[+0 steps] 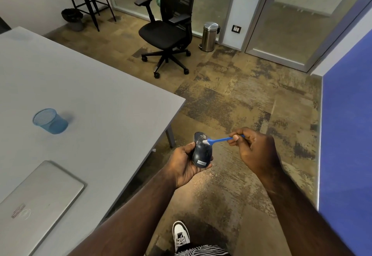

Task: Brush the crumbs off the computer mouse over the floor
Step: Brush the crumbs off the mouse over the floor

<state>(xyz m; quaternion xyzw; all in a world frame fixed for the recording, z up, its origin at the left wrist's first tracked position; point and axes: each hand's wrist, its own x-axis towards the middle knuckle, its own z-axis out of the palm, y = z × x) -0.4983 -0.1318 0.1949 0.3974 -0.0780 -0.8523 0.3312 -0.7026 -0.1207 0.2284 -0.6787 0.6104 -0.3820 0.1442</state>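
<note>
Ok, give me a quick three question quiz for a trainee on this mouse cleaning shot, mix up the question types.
1. True or false: the computer mouse is held over the carpeted floor, not over the grey table.
2. Multiple choice: what holds the blue brush?
A. the left hand
B. the right hand
C. the blue mesh cup
3. Fill in: the brush's white bristles touch the mouse near its ____ end, the end away from the Lenovo label.

Key
1. True.
2. B; the left hand grips the mouse.
3. Far, or front.
</note>
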